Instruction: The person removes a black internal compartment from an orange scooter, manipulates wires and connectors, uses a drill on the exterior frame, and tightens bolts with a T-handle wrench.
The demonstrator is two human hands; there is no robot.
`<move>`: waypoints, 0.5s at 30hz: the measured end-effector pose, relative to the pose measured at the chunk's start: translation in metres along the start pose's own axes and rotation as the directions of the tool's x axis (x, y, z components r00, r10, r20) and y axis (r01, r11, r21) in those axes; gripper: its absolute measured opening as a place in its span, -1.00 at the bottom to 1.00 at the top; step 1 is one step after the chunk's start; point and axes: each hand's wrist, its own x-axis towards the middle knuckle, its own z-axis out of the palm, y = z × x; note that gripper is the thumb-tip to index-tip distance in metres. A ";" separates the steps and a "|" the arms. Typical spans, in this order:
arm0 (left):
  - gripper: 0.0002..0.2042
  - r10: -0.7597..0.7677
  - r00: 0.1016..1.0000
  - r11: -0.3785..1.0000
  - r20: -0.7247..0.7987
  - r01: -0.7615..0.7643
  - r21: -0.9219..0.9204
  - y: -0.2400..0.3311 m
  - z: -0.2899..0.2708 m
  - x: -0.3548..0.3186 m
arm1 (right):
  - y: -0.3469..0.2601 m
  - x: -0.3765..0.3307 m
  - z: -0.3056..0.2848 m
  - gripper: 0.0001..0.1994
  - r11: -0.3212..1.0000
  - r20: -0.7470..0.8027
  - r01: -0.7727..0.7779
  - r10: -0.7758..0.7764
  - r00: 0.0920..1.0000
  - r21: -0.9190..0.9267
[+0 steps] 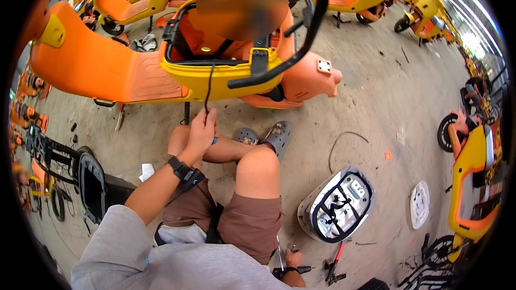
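My left hand [203,131] is closed around the lower end of a black cable [209,86], which hangs over the rim of the scooter's open yellow-and-orange body [226,78]. A small blue piece [215,140] shows beside that hand; I cannot tell whether it is held. Low down by my hip, my right hand [293,258] is at floor level with its fingers curled. A thin metal shaft [280,252] and a dark tool [305,269] are close to it. What its fingers grip is too small to make out.
Right of my knees sits an oval seat-like shell [337,204], its underside up, beside a red-handled tool [336,263]. A white oval cover [420,205] and a loose dark cable [344,134] lie on the floor. A black bin-like part [92,185] is at left. More scooters [475,172] stand around.
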 end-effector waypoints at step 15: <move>-0.80 0.476 0.872 0.776 0.111 -0.476 0.414 0.082 -0.069 0.017 | -0.239 -0.048 -0.176 -0.89 0.313 -0.151 0.274 -0.367 0.918 0.909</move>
